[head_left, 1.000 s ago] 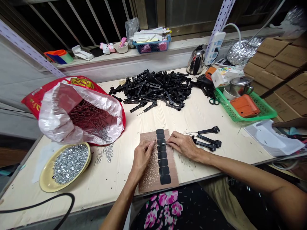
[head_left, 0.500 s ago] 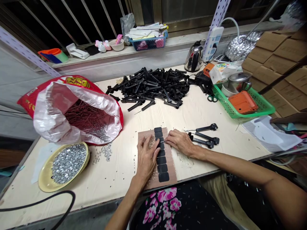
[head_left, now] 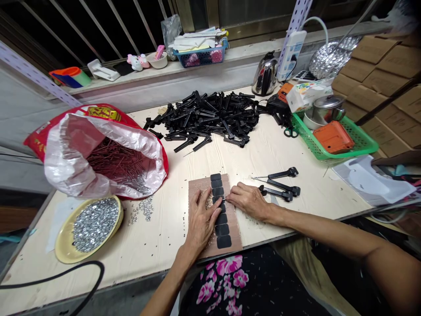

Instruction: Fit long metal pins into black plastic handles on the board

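Observation:
A row of black rounded squares [head_left: 221, 218] lies on a thin brown board [head_left: 233, 228] at the front of the table. My left hand [head_left: 199, 221] rests on the board with its fingers spread, thumb and forefinger touching the strip's third square from the far end. From the right, my right hand [head_left: 251, 202] pinches a thin dark pointed piece [head_left: 225, 200], its tip at that same square; most of it is hidden in the fingers. Pale crumbs lie on the board under my left hand. Several black handled parts [head_left: 279, 192] lie just right of my right hand.
A heap of black parts [head_left: 210, 116] covers the back middle. At left stand a red sack [head_left: 144, 127] of reddish-brown rods and a yellow bowl [head_left: 120, 215] of small metal pieces. A green basket [head_left: 329, 157], scissors [head_left: 290, 132] and kettle [head_left: 265, 74] are at right.
Both hands have shifted slightly towards me along the strip, from its second square to its third. The pointed piece stays pinched in my right hand.

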The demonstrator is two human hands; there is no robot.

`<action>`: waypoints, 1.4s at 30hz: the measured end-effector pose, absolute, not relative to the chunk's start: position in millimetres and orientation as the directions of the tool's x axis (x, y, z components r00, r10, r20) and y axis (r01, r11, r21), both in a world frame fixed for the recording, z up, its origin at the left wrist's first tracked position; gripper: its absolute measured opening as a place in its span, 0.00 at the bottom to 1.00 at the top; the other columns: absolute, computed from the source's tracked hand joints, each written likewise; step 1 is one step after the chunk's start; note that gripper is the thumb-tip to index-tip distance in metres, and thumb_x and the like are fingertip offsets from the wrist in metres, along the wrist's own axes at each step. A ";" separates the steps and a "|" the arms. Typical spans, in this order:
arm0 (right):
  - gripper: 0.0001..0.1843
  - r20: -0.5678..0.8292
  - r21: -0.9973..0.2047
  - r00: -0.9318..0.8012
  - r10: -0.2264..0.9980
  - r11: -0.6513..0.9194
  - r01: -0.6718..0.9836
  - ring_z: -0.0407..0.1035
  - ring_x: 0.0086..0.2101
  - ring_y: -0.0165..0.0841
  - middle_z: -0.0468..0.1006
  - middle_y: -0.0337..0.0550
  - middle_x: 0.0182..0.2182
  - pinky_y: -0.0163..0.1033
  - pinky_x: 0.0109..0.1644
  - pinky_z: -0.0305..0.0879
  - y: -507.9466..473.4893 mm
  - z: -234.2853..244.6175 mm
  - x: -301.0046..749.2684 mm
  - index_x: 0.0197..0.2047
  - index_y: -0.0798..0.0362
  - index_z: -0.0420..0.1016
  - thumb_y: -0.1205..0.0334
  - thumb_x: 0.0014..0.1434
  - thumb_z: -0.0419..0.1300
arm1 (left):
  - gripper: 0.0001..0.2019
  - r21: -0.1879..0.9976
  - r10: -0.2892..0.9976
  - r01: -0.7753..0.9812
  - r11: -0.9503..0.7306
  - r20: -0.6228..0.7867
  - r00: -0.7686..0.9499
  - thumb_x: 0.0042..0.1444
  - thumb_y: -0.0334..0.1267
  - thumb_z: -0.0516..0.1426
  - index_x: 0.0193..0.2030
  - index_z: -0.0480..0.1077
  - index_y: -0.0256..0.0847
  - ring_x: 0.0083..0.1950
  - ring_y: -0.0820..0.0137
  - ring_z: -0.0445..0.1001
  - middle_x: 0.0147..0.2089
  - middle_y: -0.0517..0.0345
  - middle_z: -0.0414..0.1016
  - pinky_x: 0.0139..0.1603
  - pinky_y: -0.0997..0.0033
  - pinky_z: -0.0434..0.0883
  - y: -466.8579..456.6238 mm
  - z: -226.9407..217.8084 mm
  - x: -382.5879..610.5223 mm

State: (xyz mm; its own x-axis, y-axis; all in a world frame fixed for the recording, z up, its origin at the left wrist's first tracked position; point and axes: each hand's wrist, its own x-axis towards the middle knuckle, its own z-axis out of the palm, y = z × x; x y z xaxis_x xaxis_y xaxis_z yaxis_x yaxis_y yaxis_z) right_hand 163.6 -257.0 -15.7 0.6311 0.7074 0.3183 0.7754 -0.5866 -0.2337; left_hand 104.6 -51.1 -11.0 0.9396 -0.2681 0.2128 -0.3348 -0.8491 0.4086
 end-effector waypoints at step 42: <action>0.16 0.172 -0.417 0.452 0.875 -0.351 0.838 0.58 0.32 0.30 0.68 0.40 0.26 0.31 0.22 0.49 -253.3 -1.6 157.2 0.29 0.53 0.69 0.73 0.63 0.45 | 0.26 0.534 -0.083 -0.171 -0.828 0.186 0.979 0.65 0.40 0.44 0.69 0.43 0.45 0.68 0.61 0.51 0.68 0.47 0.52 0.65 0.49 0.54 -38.0 -21.9 90.1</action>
State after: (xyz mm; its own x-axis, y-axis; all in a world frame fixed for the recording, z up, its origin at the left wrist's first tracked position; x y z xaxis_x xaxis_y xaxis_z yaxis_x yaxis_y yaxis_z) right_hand 157.2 -253.3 -1.6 0.4521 0.8752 0.1721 0.8384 -0.3511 -0.4169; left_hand 90.1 -38.0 -21.9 0.9791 -0.0826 0.1857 -0.1712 -0.8277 0.5344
